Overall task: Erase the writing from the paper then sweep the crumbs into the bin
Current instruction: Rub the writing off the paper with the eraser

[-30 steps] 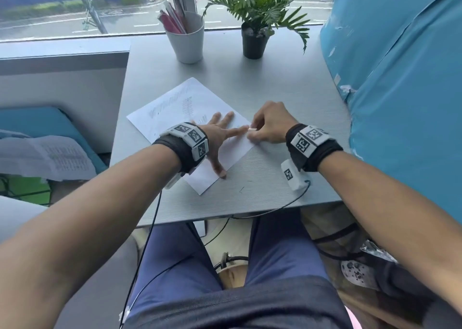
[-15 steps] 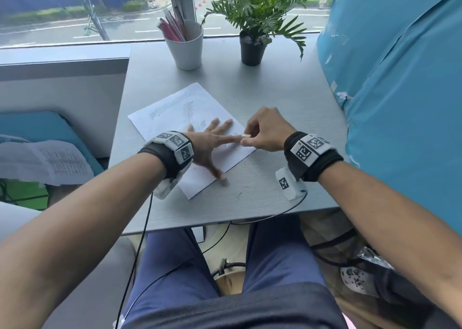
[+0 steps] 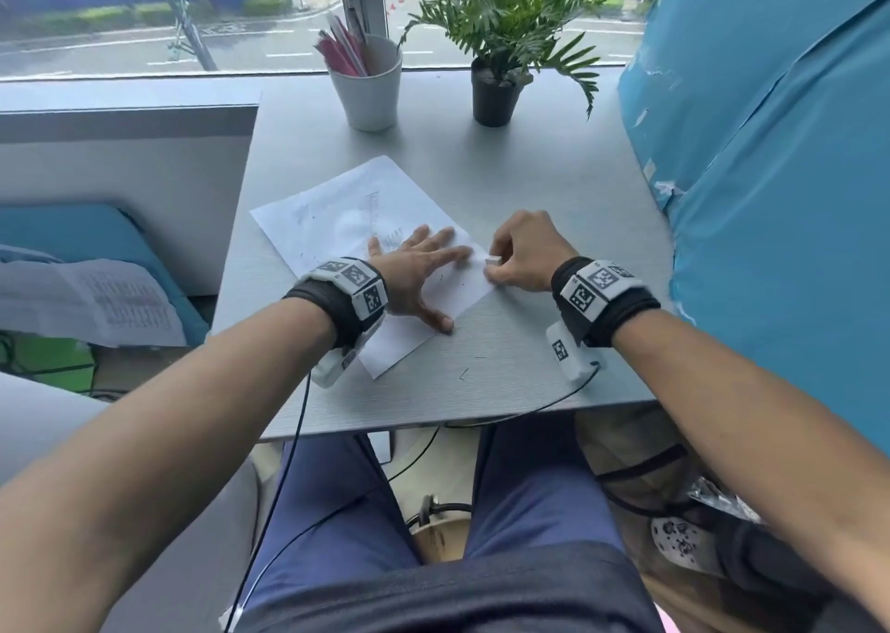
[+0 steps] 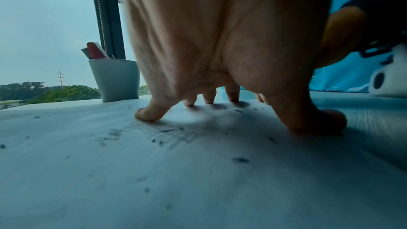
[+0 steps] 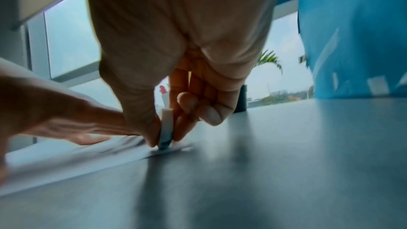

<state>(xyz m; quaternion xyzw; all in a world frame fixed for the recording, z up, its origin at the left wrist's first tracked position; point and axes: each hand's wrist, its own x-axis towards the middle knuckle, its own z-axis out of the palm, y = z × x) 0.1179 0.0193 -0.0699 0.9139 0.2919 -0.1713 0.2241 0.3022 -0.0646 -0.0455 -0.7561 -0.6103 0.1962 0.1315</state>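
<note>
Window-side grey desk: the left hand lies flat, fingers spread, pinning the paper; just right of it, the right hand pinches an upright eraser onto the sheet's right corner.

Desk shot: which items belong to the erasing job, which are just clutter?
In the job:
paper
eraser, pinched in right hand
left hand, flat on paper
crumbs

Lying about:
pen cup
potted plant
table
</note>
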